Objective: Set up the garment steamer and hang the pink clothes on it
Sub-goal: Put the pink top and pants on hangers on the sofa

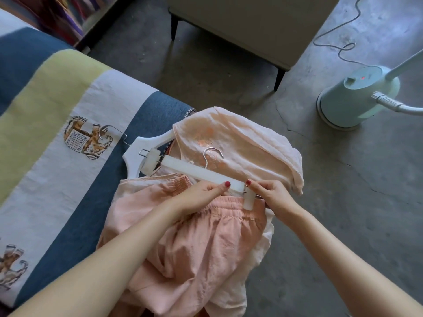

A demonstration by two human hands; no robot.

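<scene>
Left hand [201, 193] fingers pinching clip hanger [201, 173] bar, right hand [272, 193] fingers pinching its clip [249, 199]

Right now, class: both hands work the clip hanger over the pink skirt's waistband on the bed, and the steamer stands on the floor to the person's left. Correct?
Not quite. The head view shows the steamer on the floor to the person's right. The rest holds: left hand and right hand work the clip hanger over the pink skirt on the bed.
</scene>
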